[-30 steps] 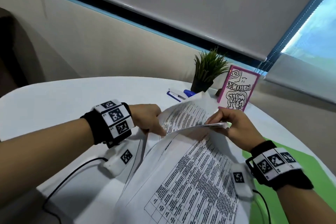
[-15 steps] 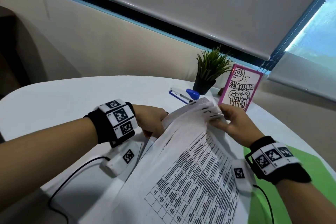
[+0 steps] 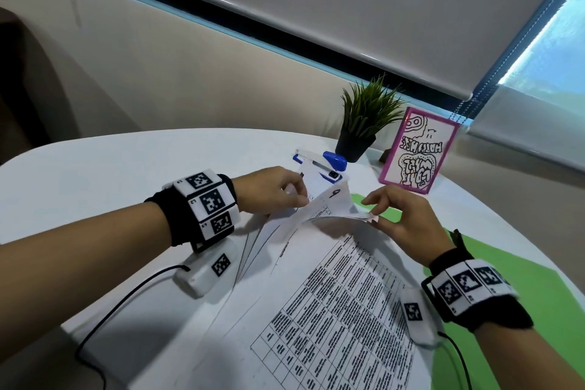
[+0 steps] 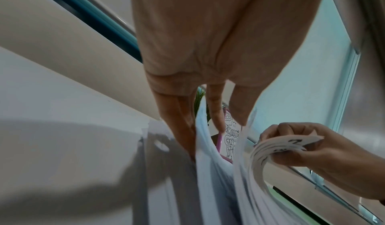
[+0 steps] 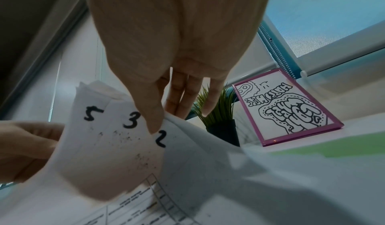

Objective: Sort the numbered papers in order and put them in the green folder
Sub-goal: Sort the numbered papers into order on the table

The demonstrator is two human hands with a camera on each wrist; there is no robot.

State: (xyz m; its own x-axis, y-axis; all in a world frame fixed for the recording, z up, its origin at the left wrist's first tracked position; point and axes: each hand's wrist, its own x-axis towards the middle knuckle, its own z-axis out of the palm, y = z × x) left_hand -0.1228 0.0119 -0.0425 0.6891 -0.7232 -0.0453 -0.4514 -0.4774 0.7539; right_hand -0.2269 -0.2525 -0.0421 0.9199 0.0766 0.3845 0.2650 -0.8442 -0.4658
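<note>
- Several numbered papers [image 3: 332, 304] lie in a loose, fanned stack on the white worktop [image 3: 126, 174], their far corners lifted and curled upward.
- Green folder [image 3: 506, 269] lies flat on the worktop at the right, partly under the papers' right edge; no sheet can be seen inside it.
- Left hand [image 3: 272, 190] pinches the raised corners at the far left of the stack, fingers curled round thin sheet edges; in the left wrist view its fingers [image 4: 183, 129] slide between separate sheets.
- Right hand [image 3: 402, 218] pinches the far right corners, thumb on top, fingers beneath; several corners bend over in an arc.
- Handwritten black digits show on the lifted corners: 5, 3 and 2 in the right wrist view, a 9-like mark in the head view.
- Paper is thin, white, matte, limp; the top flat sheet carries a printed table of small dark text in ruled cells.
- Blue and white stapler [image 3: 323, 165] sits just beyond the lifted corners, smooth plastic.
- Small plant [image 3: 364, 123] with spiky green blades stands in a dark tapered pot; soil not visible.
- Pink-framed picture [image 3: 418, 149] stands tilted beside the plant, black doodle lettering on white.
- Both wrists wear black bands with white blocks of square black markers.
</note>
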